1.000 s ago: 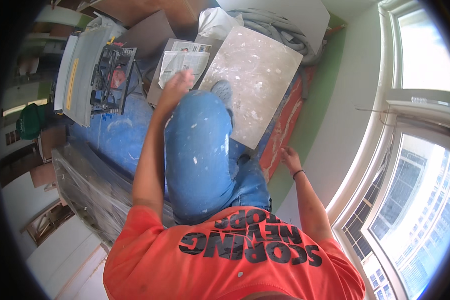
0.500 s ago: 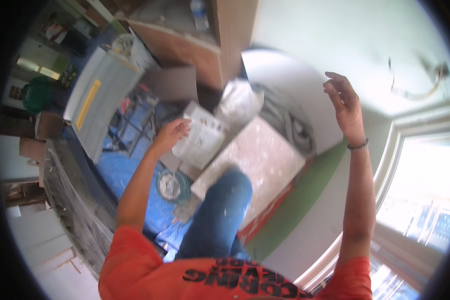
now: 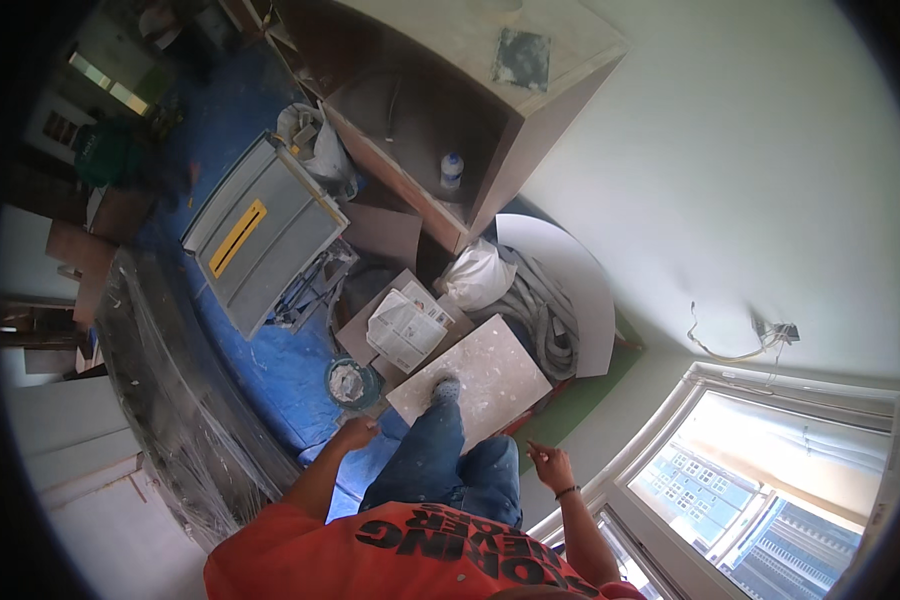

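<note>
My left hand, fingers curled and any contents hidden, hangs beside my jeans-clad leg over the blue sheet. My right hand is open beside my bent knee, holding nothing visible. My foot rests on a white-spattered board. Behind it lie folded newspapers on another board. A round green bucket with a pale rim is left of my foot. A white bag and coiled grey hose are beyond the board.
A grey folding table saw stands on the blue sheet. A wooden cabinet with a bottle is ahead. A window and loose wall wires are right. A person is at far upper left.
My view has lifted, showing more cabinet and wall. Both hands, raised and spread half a second ago, are now lower, near my legs, the right one much lower.
</note>
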Available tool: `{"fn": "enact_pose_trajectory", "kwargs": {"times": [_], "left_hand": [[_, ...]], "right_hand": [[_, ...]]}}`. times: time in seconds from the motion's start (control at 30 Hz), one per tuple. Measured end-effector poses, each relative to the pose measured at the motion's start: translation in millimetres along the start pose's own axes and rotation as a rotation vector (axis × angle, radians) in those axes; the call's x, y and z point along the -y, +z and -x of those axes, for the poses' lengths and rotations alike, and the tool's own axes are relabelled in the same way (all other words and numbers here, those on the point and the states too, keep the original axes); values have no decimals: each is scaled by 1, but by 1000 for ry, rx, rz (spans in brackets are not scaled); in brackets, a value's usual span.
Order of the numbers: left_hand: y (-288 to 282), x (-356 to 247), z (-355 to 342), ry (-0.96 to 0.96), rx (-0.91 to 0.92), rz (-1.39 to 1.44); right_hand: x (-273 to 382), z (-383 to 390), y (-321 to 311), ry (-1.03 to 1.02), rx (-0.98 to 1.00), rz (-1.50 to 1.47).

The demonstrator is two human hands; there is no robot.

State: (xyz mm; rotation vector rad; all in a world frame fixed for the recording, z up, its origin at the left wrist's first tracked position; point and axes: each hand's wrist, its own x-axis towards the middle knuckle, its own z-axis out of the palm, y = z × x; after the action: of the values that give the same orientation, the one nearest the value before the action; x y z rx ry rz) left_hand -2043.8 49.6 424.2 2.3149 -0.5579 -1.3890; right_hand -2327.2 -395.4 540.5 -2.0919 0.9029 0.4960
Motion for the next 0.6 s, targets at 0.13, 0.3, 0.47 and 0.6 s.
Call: {"fn": "enact_pose_trajectory", "kwargs": {"times": [0.13, 0.3, 0.47, 0.6], "left_hand": [[15, -63, 13, -5, 191, -103], [-50, -175, -6, -24, 18, 32], [-132, -282, -8, 183, -470, 196], [-139, -319, 12, 182, -544, 344]], "right_hand": [[-25, 63, -18, 154, -143, -196], [-16, 30, -83, 158, -111, -166], [33, -65, -191, -150, -127, -202], [99, -137, -283, -312, -240, -189]]}}
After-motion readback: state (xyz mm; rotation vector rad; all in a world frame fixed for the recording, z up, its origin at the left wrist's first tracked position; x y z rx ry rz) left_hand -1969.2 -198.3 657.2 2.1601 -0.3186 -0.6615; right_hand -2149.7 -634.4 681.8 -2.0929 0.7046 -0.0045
